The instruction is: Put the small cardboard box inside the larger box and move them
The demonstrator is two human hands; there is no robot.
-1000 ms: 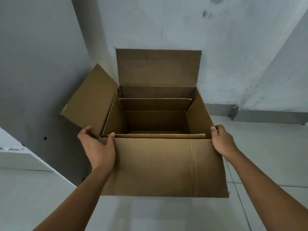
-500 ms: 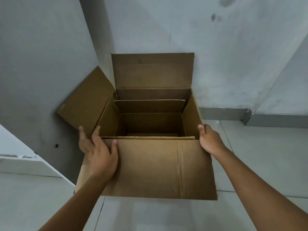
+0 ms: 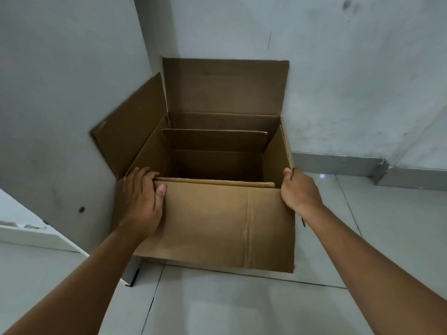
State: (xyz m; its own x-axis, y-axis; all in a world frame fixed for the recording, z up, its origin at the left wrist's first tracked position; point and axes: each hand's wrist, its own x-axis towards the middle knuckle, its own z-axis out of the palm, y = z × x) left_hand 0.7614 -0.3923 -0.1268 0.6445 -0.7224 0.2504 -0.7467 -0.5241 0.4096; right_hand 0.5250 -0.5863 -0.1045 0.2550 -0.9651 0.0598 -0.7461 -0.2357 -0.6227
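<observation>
The larger cardboard box sits low over the tiled floor in a wall corner, with its top flaps open. Its back flap stands up against the wall and its left flap leans outward. The small cardboard box is inside it, also open, with dark brown flaps showing below the big box's rim. My left hand grips the near-left corner, fingers hooked over the rim and thumb on the front face. My right hand holds the near-right corner edge. I cannot tell whether the box rests on the floor.
Grey walls close in behind and to the left of the box. A white slanted panel lies at the left. Light floor tiles spread in front and to the right, with a grey skirting along the wall.
My left hand went from lying flat with spread fingers on the box's left side to hooking over the near-left rim. The box sits closer into the wall corner.
</observation>
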